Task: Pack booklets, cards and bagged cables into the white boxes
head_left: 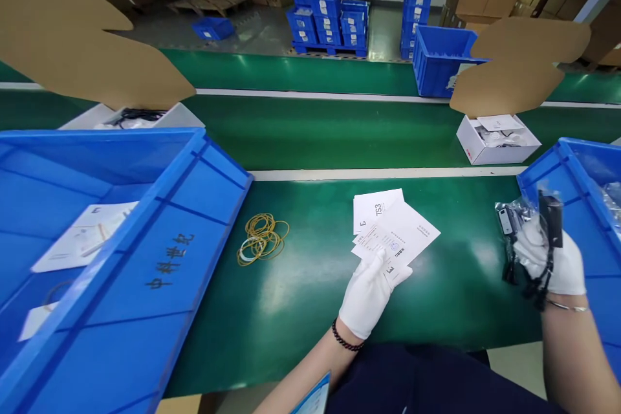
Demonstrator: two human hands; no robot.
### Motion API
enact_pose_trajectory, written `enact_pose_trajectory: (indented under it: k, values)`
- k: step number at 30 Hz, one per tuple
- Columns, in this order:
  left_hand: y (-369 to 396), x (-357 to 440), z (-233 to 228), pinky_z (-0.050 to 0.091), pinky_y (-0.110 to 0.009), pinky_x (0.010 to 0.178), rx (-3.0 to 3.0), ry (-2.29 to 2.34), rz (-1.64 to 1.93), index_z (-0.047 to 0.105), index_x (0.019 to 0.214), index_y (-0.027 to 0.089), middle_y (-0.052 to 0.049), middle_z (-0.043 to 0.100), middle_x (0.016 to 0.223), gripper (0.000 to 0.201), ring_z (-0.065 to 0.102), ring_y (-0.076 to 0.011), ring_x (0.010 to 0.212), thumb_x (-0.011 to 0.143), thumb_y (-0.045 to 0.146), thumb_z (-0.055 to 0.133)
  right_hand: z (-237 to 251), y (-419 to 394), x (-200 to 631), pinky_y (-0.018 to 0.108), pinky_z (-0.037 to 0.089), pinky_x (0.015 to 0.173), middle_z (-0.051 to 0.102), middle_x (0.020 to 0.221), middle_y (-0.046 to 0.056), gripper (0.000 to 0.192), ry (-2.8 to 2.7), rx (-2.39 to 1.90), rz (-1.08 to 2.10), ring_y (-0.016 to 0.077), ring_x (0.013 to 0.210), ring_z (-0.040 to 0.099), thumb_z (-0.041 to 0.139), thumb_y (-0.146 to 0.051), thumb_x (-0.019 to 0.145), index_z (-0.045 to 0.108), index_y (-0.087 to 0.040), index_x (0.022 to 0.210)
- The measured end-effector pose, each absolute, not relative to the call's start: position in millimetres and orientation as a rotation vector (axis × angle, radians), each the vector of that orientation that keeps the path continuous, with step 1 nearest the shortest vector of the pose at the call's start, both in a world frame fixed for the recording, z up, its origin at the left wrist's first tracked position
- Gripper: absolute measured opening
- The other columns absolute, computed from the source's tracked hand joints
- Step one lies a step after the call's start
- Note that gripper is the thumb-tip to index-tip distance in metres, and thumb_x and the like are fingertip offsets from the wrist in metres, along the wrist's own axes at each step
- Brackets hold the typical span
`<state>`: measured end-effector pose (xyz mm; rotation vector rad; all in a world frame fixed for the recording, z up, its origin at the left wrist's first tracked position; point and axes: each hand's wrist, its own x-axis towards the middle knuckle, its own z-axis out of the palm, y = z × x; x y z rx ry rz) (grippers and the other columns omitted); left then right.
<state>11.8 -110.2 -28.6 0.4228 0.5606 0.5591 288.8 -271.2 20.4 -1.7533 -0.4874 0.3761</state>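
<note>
Large blue bin point(145, 259), far left: tilted on the green bench point(301, 297), white leaflets point(82, 239) lying inside. Behind it, a white tray point(179, 118) of dark cables.

Rubber bands point(262, 239): loose yellow heap on the bench, just right of the bin, apart from both hands.

Paper cards point(392, 229): several white printed sheets, fanned, held above the bench near centre.

Left hand point(369, 294): white glove, bead bracelet at the wrist, fingers closed on the lower edge of the cards.

Open white box point(497, 142): on the far belt, contents pale, brown flap raised behind.

Bagged black parts point(512, 233): clear bags with black cables.

Right hand point(550, 255): white glove, fingers wrapped around the bagged parts, at the rim of a second blue bin point(589, 174), far right.
</note>
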Motion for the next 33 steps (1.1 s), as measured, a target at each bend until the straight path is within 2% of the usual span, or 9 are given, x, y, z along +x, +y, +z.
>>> enact_pose_trajectory:
  k: [2,4,6,8,16,20,24,28,33]
  values:
    - [-111.4,11.7,-25.7,0.059,-0.042,0.087,0.416,0.567,0.566,0.031,0.152,0.029,-0.012,0.040,0.155,0.061,0.046,-0.0360,0.137,0.097,0.025,0.055,13.1,-256.0,279.8,0.021,0.019,0.030,0.021,0.051,-0.011,0.035,-0.451,-1.276,0.588,0.0096,0.036,0.010,0.051,-0.049,0.093,0.035,-0.026,0.070]
    - [-112.0,10.4,-22.9,0.059,-0.041,0.087,0.417,0.576,0.573,0.028,0.153,0.032,-0.012,0.039,0.155,0.063,0.045,-0.0359,0.138,0.097,0.024,0.054,4.9,-242.4,275.1,0.015,0.011,0.026,0.023,0.049,-0.015,0.029,-0.381,-0.690,0.796,0.0061,0.033,0.003,0.061,-0.032,0.091,0.038,-0.025,0.076]
    - [-112.4,8.7,-21.0,0.060,-0.041,0.087,0.431,0.580,0.577,0.025,0.154,0.033,-0.011,0.039,0.156,0.065,0.044,-0.0359,0.138,0.097,0.024,0.054,-1.3,-232.0,272.7,0.011,0.011,0.025,0.030,0.046,-0.017,0.029,-0.341,-0.301,0.948,0.0033,0.028,0.007,0.066,-0.021,0.088,0.039,-0.024,0.079]
    - [-113.0,7.3,-20.2,0.060,-0.040,0.086,0.445,0.586,0.580,0.023,0.155,0.033,-0.012,0.039,0.156,0.067,0.044,-0.0361,0.138,0.097,0.023,0.055,-5.0,-225.3,270.3,0.009,0.013,0.025,0.035,0.045,-0.017,0.028,-0.326,-0.140,1.028,0.0020,0.026,0.014,0.065,-0.018,0.089,0.039,-0.023,0.080]
    - [-116.8,8.6,-23.5,0.061,-0.041,0.083,0.418,0.637,0.573,0.028,0.153,0.034,-0.009,0.037,0.157,0.064,0.047,-0.0349,0.136,0.096,0.021,0.055,-13.6,-218.9,260.5,0.011,0.016,0.027,0.037,0.043,-0.019,0.021,-0.441,-0.177,0.992,0.0044,0.024,0.007,0.058,-0.032,0.096,0.040,-0.025,0.086]
    - [-118.1,9.4,-22.9,0.061,-0.042,0.084,0.438,0.634,0.567,0.029,0.153,0.034,-0.009,0.038,0.157,0.065,0.047,-0.0352,0.136,0.095,0.024,0.057,-16.2,-217.9,257.5,0.009,0.020,0.029,0.040,0.046,-0.018,0.018,-0.486,-0.006,1.067,0.0021,0.024,0.010,0.054,-0.028,0.097,0.039,-0.025,0.086]
    - [-121.2,8.9,-22.7,0.060,-0.042,0.085,0.469,0.623,0.558,0.031,0.153,0.032,-0.011,0.042,0.154,0.067,0.050,-0.0355,0.133,0.093,0.026,0.061,-17.6,-216.1,255.3,0.010,0.018,0.028,0.034,0.044,-0.019,0.020,-0.501,-0.009,1.064,0.0018,0.023,0.007,0.055,-0.027,0.094,0.038,-0.025,0.085]
    - [-122.9,8.8,-25.0,0.059,-0.043,0.086,0.496,0.594,0.554,0.035,0.151,0.030,-0.013,0.045,0.151,0.067,0.054,-0.0359,0.129,0.091,0.029,0.065,-13.7,-216.7,255.1,0.012,0.011,0.031,0.017,0.039,-0.020,0.027,-0.585,-0.427,0.966,0.0033,0.025,0.000,0.054,-0.041,0.093,0.036,-0.026,0.079]
    - [-122.3,8.6,-30.2,0.058,-0.045,0.088,0.523,0.555,0.544,0.044,0.146,0.027,-0.013,0.049,0.148,0.061,0.052,-0.0369,0.130,0.090,0.029,0.067,-1.7,-219.0,250.8,0.017,0.007,0.035,0.009,0.039,-0.018,0.043,-0.647,-0.734,0.965,0.0043,0.030,-0.003,0.052,-0.060,0.087,0.030,-0.027,0.072]
